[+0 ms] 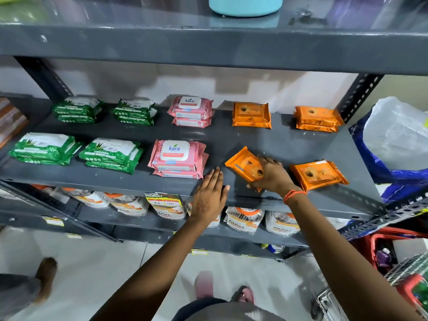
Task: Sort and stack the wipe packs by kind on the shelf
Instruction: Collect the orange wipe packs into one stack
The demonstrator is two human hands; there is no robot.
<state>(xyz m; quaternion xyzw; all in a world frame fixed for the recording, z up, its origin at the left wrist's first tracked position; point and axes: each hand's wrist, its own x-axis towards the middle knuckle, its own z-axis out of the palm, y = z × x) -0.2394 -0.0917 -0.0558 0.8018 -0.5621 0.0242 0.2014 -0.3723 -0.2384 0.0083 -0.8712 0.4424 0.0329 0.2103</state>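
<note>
On the grey shelf (289, 144) wipe packs lie in small stacks: green ones at the left (44, 148) (111, 154) (77, 110) (134, 112), pink ones in the middle (177, 158) (190, 111), orange ones at the right (251, 115) (317, 119) (318, 174). My right hand (273, 176) grips a tilted orange pack (243, 163) near the shelf's front. My left hand (209, 195) rests flat and open on the shelf's front edge, just right of the front pink stack, touching no pack.
A teal tub (245, 4) stands on the shelf above. White pouches (243, 218) fill the shelf below. A blue-and-white plastic bag (393, 144) hangs at the right, red baskets (393, 251) beneath it. Another person's foot (46, 272) shows at the lower left.
</note>
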